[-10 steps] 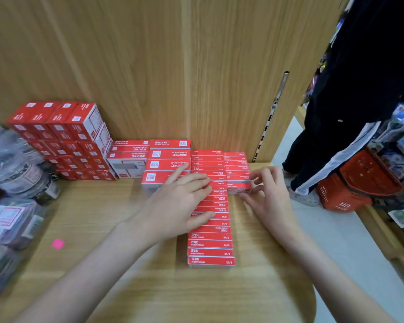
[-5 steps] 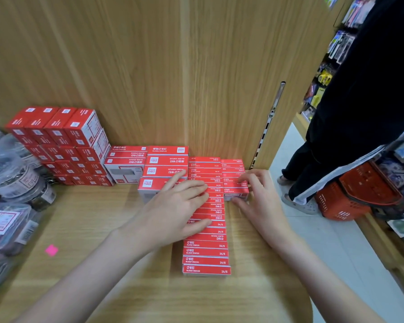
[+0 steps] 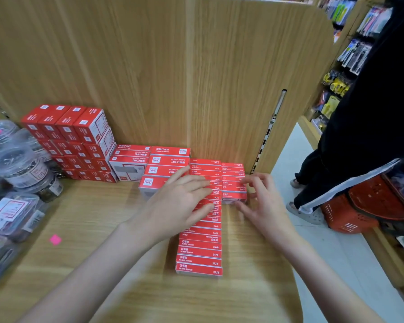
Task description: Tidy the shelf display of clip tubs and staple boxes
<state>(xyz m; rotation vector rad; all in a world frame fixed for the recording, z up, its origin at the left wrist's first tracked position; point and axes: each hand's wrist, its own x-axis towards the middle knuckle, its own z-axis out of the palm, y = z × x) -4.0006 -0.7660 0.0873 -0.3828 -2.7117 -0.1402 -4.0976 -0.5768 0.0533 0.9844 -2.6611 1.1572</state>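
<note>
A long row of red staple boxes (image 3: 200, 250) runs from the shelf's back panel toward me. My left hand (image 3: 180, 201) lies flat on the middle of that row, fingers straight. A shorter row of red staple boxes (image 3: 233, 180) sits to its right against the back. My right hand (image 3: 261, 201) is at that short row, fingertips at its right side and thumb near its front box. Wider red staple boxes (image 3: 166, 164) and a stack of small red boxes (image 3: 75, 138) stand further left. Clear clip tubs (image 3: 21, 169) fill the left edge.
The wooden shelf (image 3: 103, 264) ends at a rounded right edge near my right arm. A pink sticker (image 3: 55, 240) lies on it. A person in dark clothes (image 3: 371, 113) stands in the aisle on the right beside a red shopping basket (image 3: 359, 213).
My right hand's fingers have spread and lifted a little at the short row's right side. The left hand stays flat on the long row. The view has tilted up slightly.
</note>
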